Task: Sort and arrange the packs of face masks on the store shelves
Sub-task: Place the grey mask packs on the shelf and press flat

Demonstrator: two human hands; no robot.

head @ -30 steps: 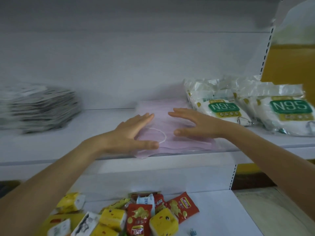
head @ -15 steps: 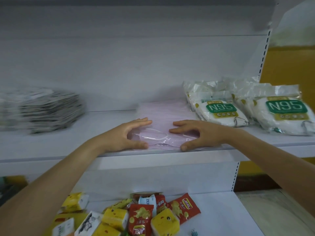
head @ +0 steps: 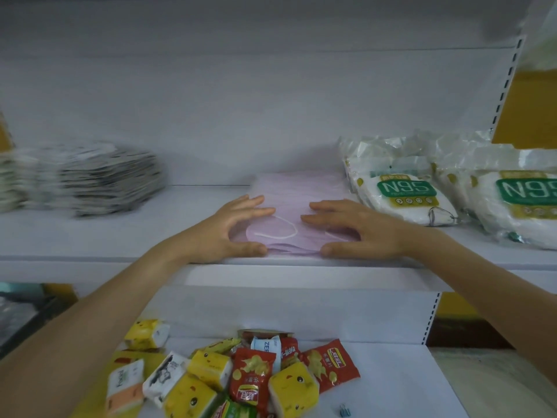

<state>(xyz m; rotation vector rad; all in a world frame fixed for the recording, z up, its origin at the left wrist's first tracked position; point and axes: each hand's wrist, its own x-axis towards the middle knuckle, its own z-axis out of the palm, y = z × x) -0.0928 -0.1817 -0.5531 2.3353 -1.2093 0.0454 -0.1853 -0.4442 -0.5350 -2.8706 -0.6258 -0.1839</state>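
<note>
1. At the bottom centre of the frame, nearest the camera, the lower shelf (head: 391, 387) carries a loose heap of red snack packets (head: 253, 378) and yellow tissue packs (head: 292, 387). A small blue clip (head: 343, 410) lies just to their right. None of this belongs to the mask job.

2. In mid-frame both forearms reach up to the middle shelf (head: 90, 236). The left hand (head: 232, 227) and right hand (head: 355, 230) lie flat, fingers straight and spread on top of the pink mask pack (head: 301, 191), with each thumb set against its front edge. Neither hand is closed round anything. The fingertips point at each other with a gap between them, where a white ear loop shows through the wrapper.

3. The pink mask pack sits at the front of the middle shelf, its near edge level with the shelf lip. The flat palms and braced thumbs look meant to push it back and square it, so this is likely the settling step.

4. Just right of the pink pack, touching or nearly so, are two white N95 packs (head: 407, 191), laid flat with labels up. Placing pink beside them seems to group the masks by kind.

5. At left of the frame, well apart, lies a grey stack of flat packs (head: 99, 176), too blurred to read.

6. Farthest back is the plain white back panel (head: 241, 101).
</note>
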